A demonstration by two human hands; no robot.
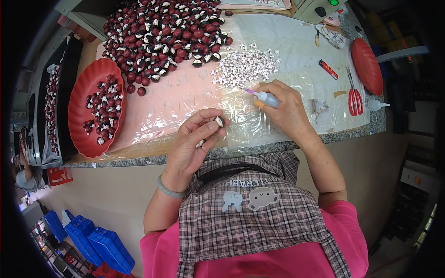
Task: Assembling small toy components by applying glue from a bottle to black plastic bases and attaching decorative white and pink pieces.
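Note:
My left hand (198, 134) is closed, pinching a small round black-and-white piece (219, 121) between thumb and fingers. Another pale bit shows lower down among the curled fingers. In my right hand (288, 107) is a small squeeze bottle (269, 99) with a purple nozzle, which points left toward a heap of tiny white pieces (248, 65) with dark specks. The nozzle tip is at the heap's near edge, apart from the piece in my left hand. Behind my left hand spreads a large pile of dark red, black and white balls (162, 39).
A red scalloped dish (76, 116) at left holds red balls with white bits. On the right are red-handled scissors (355, 101), a red tube (328, 69), another red dish (367, 67) and a second small bottle (376, 105). Clear plastic sheeting covers the table (157, 111).

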